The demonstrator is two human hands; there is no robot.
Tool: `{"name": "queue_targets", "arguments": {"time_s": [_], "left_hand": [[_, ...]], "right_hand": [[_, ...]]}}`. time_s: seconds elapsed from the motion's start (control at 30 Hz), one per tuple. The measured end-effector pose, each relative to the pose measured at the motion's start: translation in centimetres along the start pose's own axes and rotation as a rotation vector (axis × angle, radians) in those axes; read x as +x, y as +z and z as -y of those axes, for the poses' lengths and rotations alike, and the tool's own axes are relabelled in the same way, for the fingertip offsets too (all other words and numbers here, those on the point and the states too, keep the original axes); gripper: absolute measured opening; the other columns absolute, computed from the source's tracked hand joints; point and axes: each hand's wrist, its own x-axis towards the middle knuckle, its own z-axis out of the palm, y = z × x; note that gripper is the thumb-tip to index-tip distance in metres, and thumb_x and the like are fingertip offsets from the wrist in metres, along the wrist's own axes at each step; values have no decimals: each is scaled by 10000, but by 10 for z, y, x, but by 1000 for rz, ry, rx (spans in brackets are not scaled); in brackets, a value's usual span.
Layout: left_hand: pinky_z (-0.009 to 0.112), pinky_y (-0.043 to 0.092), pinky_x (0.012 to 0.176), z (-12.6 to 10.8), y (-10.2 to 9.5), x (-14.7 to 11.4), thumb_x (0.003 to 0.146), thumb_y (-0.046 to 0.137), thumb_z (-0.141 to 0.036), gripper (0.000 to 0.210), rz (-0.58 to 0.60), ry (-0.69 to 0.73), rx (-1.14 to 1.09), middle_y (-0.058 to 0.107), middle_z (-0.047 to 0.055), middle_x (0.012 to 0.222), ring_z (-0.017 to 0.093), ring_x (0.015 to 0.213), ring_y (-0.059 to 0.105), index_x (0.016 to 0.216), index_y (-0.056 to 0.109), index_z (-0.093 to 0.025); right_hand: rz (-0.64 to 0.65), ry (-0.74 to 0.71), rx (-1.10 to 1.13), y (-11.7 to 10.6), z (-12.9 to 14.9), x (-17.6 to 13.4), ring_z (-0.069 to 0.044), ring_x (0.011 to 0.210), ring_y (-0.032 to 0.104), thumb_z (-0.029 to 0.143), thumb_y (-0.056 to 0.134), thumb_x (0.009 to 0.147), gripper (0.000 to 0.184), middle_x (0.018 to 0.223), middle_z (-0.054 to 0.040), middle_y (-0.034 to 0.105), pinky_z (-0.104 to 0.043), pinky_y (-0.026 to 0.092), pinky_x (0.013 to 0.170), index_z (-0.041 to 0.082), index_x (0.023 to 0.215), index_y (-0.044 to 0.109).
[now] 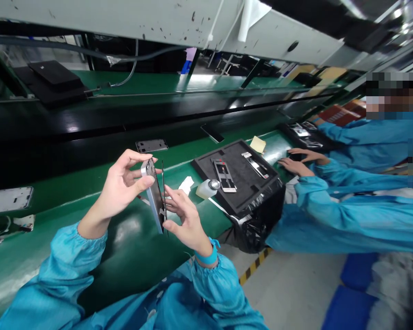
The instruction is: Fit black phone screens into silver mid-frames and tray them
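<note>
My left hand [127,183] grips a silver-edged phone housing [153,197] by its upper part, thumb on the near face and fingers round the far edge. The housing stands nearly upright above the green bench. Beside it, my right hand [184,213] holds a thin dark phone screen [164,192], seen almost edge-on, between thumb and fingers. Screen and housing are close together and roughly parallel; at the lower end they seem to meet, though I cannot tell whether they are joined there. Both of my wrists are in blue sleeves, with a blue band on the right one.
A black foam tray [237,156] with phone parts lies to the right, beside a small bottle [207,188] and white tissue [186,185]. Phone frames [152,145] and a dark phone panel [212,133] lie beyond my hands. A co-worker's hands [298,162] are further right.
</note>
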Motion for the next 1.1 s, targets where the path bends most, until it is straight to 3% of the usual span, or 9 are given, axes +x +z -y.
{"name": "queue_targets", "arguments": {"time_s": [0.2,0.4,0.57,0.73,0.93,1.1], "left_hand": [[392,695,811,-6,-5,0,849,889,-438,423,-24,5,-6,754,122,1179,263,932,803,1134,691,-195],[391,675,861,-9,-3,-1,840,893,-425,410,-43,14,19,762,113,1159,259,989,781,1119,692,-202],[376,676,817,-9,5,-2,819,904,-441,414,-32,-56,-6,745,91,1110,234,903,771,1077,683,-203],[322,682,738,-9,10,-3,806,922,-411,404,-50,-57,-12,720,56,1072,147,727,717,1062,687,-204],[207,584,487,-7,11,-5,840,895,-425,383,-81,-72,-3,723,77,1121,171,724,744,1078,683,-212],[240,636,540,-5,7,-4,860,874,-466,420,-84,-34,8,714,86,1137,232,851,791,1127,673,-211]], "right_hand": [[-7,-16,67,-3,1,-4,-254,1096,733,692,713,939,812,1280,-96,546,-445,659,998,358,1638,470],[25,-33,-19,-2,9,-3,-284,1173,679,628,754,941,771,1307,-108,553,-451,652,980,388,1625,488],[-36,-6,-54,10,4,-2,-281,1181,676,734,706,920,863,1302,-128,531,-451,641,1022,300,1635,490],[-90,21,-18,19,-2,-1,-287,1211,677,796,674,899,922,1264,-117,525,-442,634,1045,290,1644,473],[-114,-15,49,24,-4,4,-254,1137,698,747,696,918,889,1269,-110,530,-412,646,997,323,1658,446],[-105,15,-54,24,-6,9,-289,1184,662,709,778,878,868,1293,-133,550,-475,624,1042,292,1603,543]]}}
